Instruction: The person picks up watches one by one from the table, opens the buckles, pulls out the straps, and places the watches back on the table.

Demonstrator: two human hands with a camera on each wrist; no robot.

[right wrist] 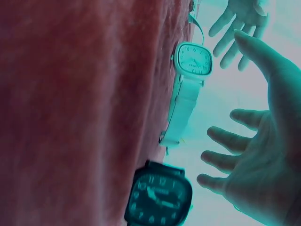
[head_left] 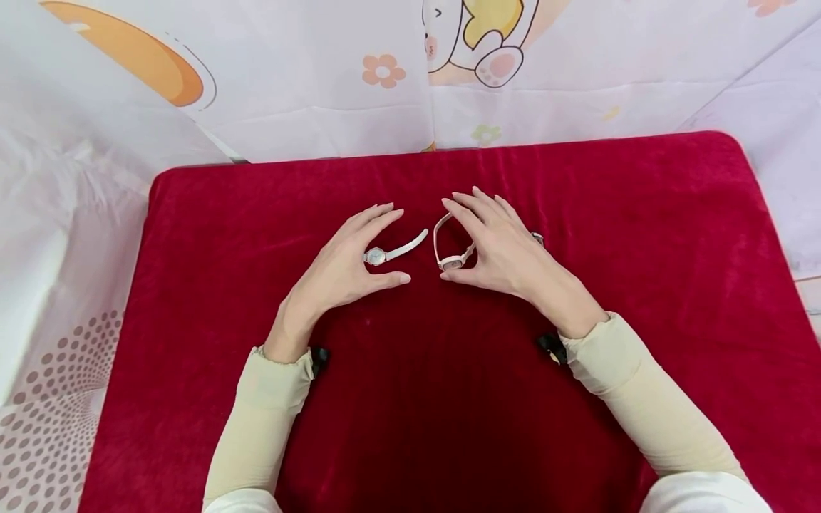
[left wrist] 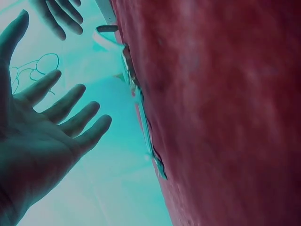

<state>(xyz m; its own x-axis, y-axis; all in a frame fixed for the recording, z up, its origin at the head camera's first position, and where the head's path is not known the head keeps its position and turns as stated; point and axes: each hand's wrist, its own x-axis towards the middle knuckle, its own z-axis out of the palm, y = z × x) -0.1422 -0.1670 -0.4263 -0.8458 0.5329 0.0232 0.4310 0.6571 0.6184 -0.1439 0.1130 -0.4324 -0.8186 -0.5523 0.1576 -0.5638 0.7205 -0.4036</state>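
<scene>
Hovering near watches [head_left: 452,263] — both hands [head_left: 338,265]

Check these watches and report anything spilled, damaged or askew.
Nothing looks spilled or visibly damaged. Only slightly askew: the pale pink watch stands with its dial tipped toward the person, whereas the white watch lies face up.

Cream oversleeves [head_left: 259,434]; white sleeves [head_left: 705,493]; black wrist cameras [head_left: 319,360].
</scene>
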